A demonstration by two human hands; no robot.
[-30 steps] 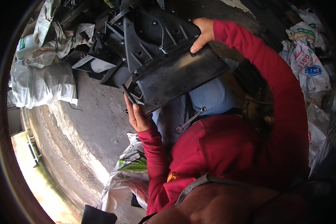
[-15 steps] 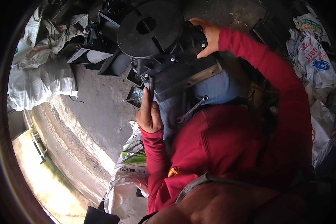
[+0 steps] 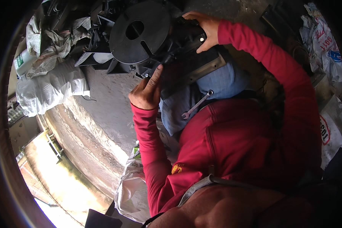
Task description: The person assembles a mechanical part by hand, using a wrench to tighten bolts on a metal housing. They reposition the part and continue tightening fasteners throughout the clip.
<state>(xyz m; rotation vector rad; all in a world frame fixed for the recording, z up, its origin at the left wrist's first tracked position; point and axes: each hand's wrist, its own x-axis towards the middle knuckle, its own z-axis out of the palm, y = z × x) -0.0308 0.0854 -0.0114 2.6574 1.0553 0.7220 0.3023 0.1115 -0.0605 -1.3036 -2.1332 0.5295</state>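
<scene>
A black metal assembly (image 3: 182,72) with a round slotted plate (image 3: 155,26) on top rests against my jeans-covered legs. My right hand (image 3: 207,30) is wrapped round its right side, thumb near a bolt head (image 3: 202,39). My left hand (image 3: 146,93) is closed on a black rod-shaped tool (image 3: 167,59), index finger stretched along it. The rod lies tilted over the assembly's near left part, close to another bolt (image 3: 147,76); its exact kind and most of its grip are hidden. A steel combination wrench (image 3: 197,104) lies across my lap, touched by neither hand.
Black angled metal parts (image 3: 98,59) are heaped at the far left, beside a bundle in clear plastic (image 3: 51,89). A white printed sack (image 3: 131,190) stands by my left arm. More white sacks (image 3: 326,57) are at the right. A rough concrete edge (image 3: 85,133) runs along the left.
My left hand has moved up against the assembly, and the rod has gone from upright to tilted right. The assembly sits slightly further left in view; my right hand keeps its hold.
</scene>
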